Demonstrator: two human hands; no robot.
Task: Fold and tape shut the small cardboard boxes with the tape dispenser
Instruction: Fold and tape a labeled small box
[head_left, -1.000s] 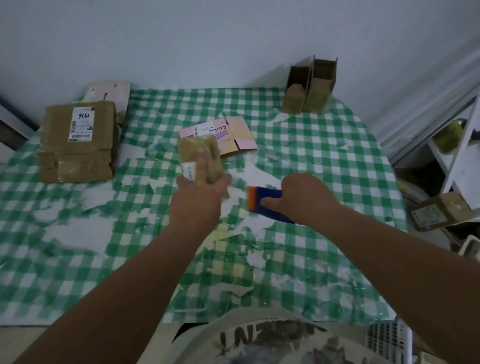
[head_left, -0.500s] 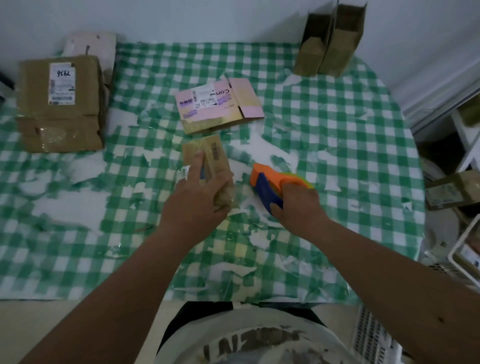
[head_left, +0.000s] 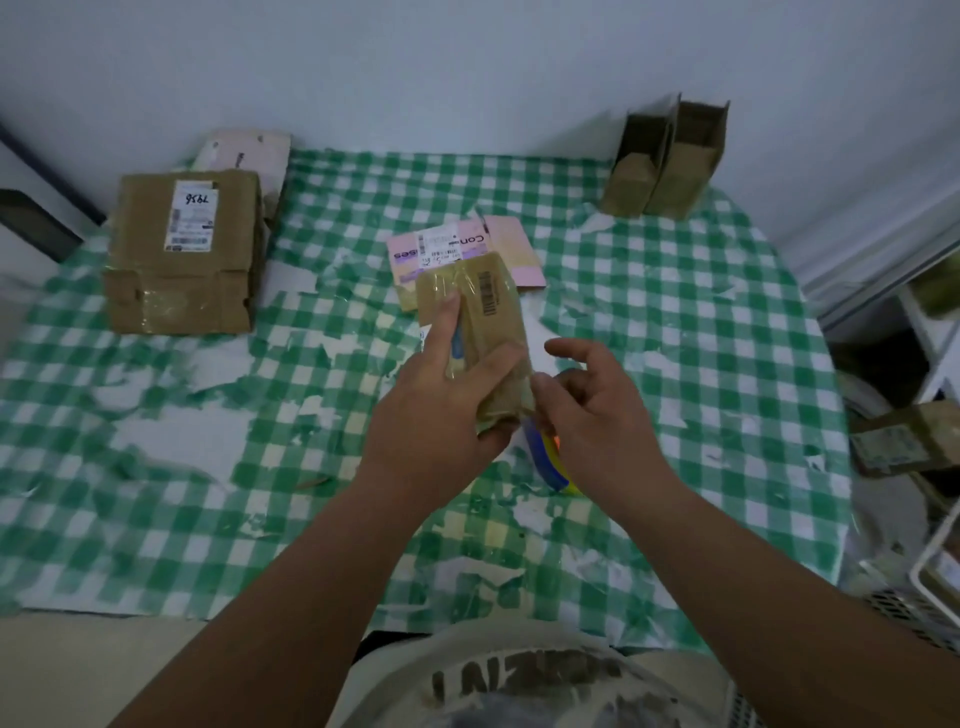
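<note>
The tape dispenser (head_left: 550, 457) lies mostly hidden under the right hand (head_left: 592, 410); only a blue and yellow sliver with a speck of orange shows, near the middle of the tabletop (head_left: 675, 332). The left hand (head_left: 436, 410) grips a small box (head_left: 488, 322) above the tabletop's middle, index finger stretched along its top face and thumb curled against its side; the box's lower end is covered by the palm. Clear tape glints on the box and a barcode shows, its print too blurred to read. The right hand hangs just beside the box with fingers loosely spread, holding nothing.

Behind the box a flattened pink carton (head_left: 467, 254) lies partly covered by it. At the far right corner two open boxes (head_left: 670, 166) stand side by side against the wall; their insides are dark and I cannot tell what they hold. Toward the far left corner sits a closed parcel (head_left: 182, 260) with a label, another pink carton (head_left: 249, 153) half hidden behind it. Off the right edge, a further box (head_left: 904, 441) is cut off by the frame.
</note>
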